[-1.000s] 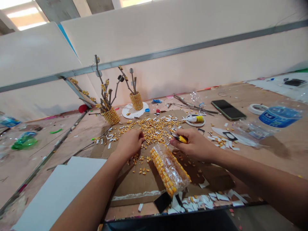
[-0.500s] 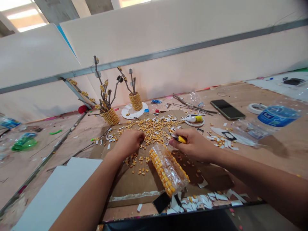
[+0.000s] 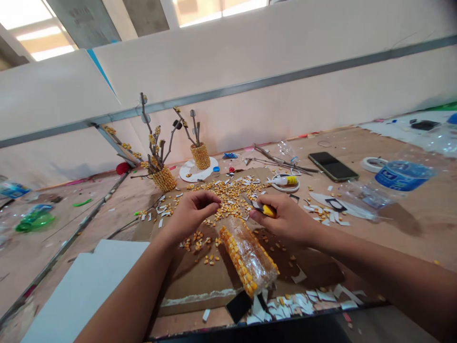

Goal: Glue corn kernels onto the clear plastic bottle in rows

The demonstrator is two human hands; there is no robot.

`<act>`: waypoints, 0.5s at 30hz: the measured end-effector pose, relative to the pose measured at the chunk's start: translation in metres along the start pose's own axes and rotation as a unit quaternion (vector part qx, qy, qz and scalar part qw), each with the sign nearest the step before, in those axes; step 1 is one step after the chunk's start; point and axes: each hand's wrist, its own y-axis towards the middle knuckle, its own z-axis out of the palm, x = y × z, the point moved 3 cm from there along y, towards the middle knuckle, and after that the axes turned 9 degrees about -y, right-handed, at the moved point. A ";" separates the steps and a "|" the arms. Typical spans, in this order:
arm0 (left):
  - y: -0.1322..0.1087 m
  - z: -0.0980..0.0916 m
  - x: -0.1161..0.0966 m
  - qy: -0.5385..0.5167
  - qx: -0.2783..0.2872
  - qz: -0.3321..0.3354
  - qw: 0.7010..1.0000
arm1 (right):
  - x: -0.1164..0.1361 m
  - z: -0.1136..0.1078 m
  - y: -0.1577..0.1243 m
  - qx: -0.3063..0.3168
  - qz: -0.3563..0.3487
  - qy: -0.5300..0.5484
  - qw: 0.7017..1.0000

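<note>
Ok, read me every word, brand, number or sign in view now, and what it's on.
No text reads clearly.
Blue label on the clear plastic bottle at right: pale lettering, too blurred.
Yellow label on the small white squeeze bottle: too small.
Grey panel at top left: faint marks, illegible.

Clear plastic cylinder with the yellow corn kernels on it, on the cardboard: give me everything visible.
The clear plastic cylinder looks glossy, its bare upper strip reflecting light, with orange-brown tones at the far part. Yellow corn kernels cover its left side in packed rows; more line the right edge. It appears to lie on its side on the brown cardboard sheet, slanting, far end leftward. Neither the left hand nor the right hand appears to touch it. Underside hidden.
</note>
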 end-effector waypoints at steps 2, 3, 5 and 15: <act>-0.008 0.009 -0.006 -0.138 -0.006 -0.018 0.990 | 0.004 -0.002 -0.002 -0.022 -0.025 0.008 0.999; -0.012 0.014 -0.008 -0.181 -0.006 -0.028 0.983 | 0.007 -0.003 -0.004 -0.036 -0.042 0.010 0.998; -0.019 0.025 -0.012 -0.242 0.006 -0.045 0.969 | 0.012 -0.004 -0.007 -0.076 -0.090 0.014 0.993; -0.040 0.052 -0.036 -0.143 0.023 0.010 0.989 | 0.026 0.004 -0.025 -0.112 -0.229 0.073 0.964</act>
